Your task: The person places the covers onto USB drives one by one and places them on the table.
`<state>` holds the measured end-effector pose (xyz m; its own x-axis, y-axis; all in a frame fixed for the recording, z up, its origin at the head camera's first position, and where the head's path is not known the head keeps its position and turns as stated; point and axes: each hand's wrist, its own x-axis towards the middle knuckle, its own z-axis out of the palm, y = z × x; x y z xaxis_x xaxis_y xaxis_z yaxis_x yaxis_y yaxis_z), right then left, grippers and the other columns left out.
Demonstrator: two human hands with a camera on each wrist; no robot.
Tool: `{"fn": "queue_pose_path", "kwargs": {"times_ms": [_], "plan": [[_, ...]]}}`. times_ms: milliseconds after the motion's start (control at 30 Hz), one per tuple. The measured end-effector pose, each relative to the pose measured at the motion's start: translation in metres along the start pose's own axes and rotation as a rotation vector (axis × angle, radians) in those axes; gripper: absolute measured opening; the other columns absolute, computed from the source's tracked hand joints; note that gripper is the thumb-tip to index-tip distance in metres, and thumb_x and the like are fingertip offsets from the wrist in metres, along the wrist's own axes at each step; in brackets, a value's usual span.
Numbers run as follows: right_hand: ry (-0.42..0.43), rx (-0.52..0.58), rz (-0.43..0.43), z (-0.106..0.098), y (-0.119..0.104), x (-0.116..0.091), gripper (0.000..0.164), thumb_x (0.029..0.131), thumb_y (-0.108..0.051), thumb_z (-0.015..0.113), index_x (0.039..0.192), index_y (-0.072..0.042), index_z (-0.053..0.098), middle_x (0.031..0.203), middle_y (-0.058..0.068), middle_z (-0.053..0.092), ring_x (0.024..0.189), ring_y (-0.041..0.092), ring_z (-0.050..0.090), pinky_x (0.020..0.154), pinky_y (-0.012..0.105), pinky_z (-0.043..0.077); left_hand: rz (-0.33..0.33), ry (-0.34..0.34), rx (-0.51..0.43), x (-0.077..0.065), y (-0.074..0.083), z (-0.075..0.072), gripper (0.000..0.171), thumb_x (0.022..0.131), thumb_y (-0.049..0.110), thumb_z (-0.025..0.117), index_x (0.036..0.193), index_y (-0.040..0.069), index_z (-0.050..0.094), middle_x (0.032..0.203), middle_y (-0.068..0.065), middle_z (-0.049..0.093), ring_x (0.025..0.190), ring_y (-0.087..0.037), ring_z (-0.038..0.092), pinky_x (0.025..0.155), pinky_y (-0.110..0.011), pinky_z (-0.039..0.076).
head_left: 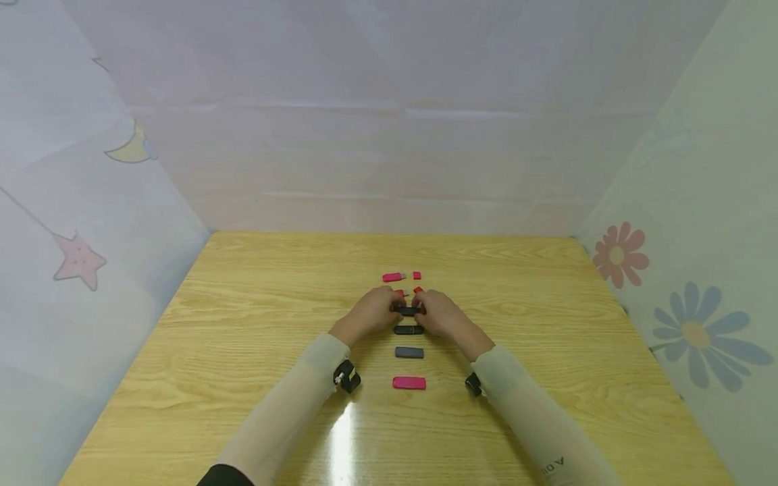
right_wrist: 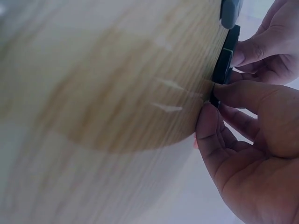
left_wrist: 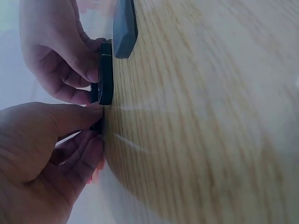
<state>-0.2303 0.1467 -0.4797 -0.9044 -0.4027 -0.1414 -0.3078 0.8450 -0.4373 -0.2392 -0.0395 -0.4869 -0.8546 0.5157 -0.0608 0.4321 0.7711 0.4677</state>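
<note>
Lettering point(head_left: 552, 466), partly legible, marks the cream right sleeve point(head_left: 530, 412). Bright-pink oblong stick point(head_left: 409, 383), grey stick point(head_left: 409, 352) and pale-lined black stick point(head_left: 408, 330) lie nearer than the black plastic stick point(head_left: 408, 311), its ends pinched by fingers of left hand point(head_left: 372, 313) and right hand point(head_left: 446, 315); red stick point(head_left: 399, 293) and pink stick point(head_left: 392, 277) lie beyond it.

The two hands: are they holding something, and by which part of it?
Yes: the farther black USB stick; the left hand pinches its left end, the right hand its right end.

From where I stand, a slim black stick point(head_left: 408, 311) sits crosswise, one end in the left hand's point(head_left: 375, 308) pinch, the other in the right's point(head_left: 444, 314).
</note>
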Motion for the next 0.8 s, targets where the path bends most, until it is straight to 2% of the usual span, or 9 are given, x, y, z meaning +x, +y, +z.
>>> {"fn": "queue_pose_path", "kwargs": {"times_ms": [200, 367, 467, 567, 667, 800], "plan": [[-0.003, 0.019, 0.012, -0.002, 0.002, 0.0, 0.024, 0.096, -0.013, 0.067, 0.117, -0.002, 0.065, 0.097, 0.009, 0.064, 0.088, 0.023, 0.059, 0.081, 0.041, 0.051, 0.002, 0.0, -0.038, 0.0, -0.002, -0.001, 0.028, 0.096, 0.017, 0.071, 0.122, 0.008, 0.071, 0.11, -0.006, 0.067, 0.098, -0.018, 0.062, 0.089, -0.034, 0.053], [0.032, 0.034, 0.056, -0.01, 0.002, -0.005, 0.03, 0.099, -0.017, 0.059, 0.125, -0.004, 0.064, 0.111, 0.012, 0.066, 0.099, 0.026, 0.062, 0.09, 0.045, 0.052, -0.013, 0.056, -0.063, -0.001, -0.004, -0.011, 0.023, 0.099, 0.019, 0.066, 0.119, 0.01, 0.072, 0.113, -0.004, 0.069, 0.104, -0.019, 0.064, 0.092, -0.036, 0.053], [0.045, 0.041, 0.069, -0.016, 0.003, -0.005, 0.032, 0.1, -0.018, 0.057, 0.129, -0.005, 0.062, 0.12, 0.014, 0.065, 0.107, 0.029, 0.062, 0.094, 0.048, 0.051, -0.027, 0.088, 0.001, 0.001, -0.004, -0.019, 0.018, 0.099, 0.02, 0.067, 0.114, 0.01, 0.073, 0.109, -0.003, 0.07, 0.102, -0.019, 0.065, 0.091, -0.036, 0.053], [0.036, 0.04, 0.074, -0.018, 0.005, -0.003, 0.035, 0.099, -0.017, 0.058, 0.132, -0.005, 0.061, 0.124, 0.016, 0.064, 0.112, 0.031, 0.061, 0.097, 0.049, 0.05, -0.046, 0.077, 0.063, 0.003, -0.004, -0.024, 0.019, 0.098, 0.021, 0.068, 0.113, 0.011, 0.073, 0.105, -0.002, 0.072, 0.092, -0.017, 0.064, 0.084, -0.034, 0.054], [0.027, 0.025, 0.079, -0.019, 0.006, 0.002, 0.037, 0.099, -0.016, 0.058, 0.134, -0.004, 0.059, 0.124, 0.016, 0.063, 0.113, 0.031, 0.061, 0.098, 0.049, 0.051, -0.07, 0.056, 0.093, 0.005, -0.005, -0.025, 0.022, 0.098, 0.022, 0.068, 0.116, 0.01, 0.073, 0.104, -0.002, 0.073, 0.084, -0.015, 0.061, 0.08, -0.033, 0.054], [0.016, 0.013, 0.09, -0.019, 0.008, 0.009, 0.04, 0.099, -0.015, 0.057, 0.136, -0.002, 0.056, 0.125, 0.017, 0.063, 0.113, 0.031, 0.061, 0.098, 0.049, 0.05, -0.086, 0.053, 0.13, 0.009, -0.009, -0.022, 0.025, 0.097, 0.023, 0.068, 0.118, 0.01, 0.073, 0.106, -0.002, 0.073, 0.087, -0.015, 0.064, 0.083, -0.034, 0.055]]}}
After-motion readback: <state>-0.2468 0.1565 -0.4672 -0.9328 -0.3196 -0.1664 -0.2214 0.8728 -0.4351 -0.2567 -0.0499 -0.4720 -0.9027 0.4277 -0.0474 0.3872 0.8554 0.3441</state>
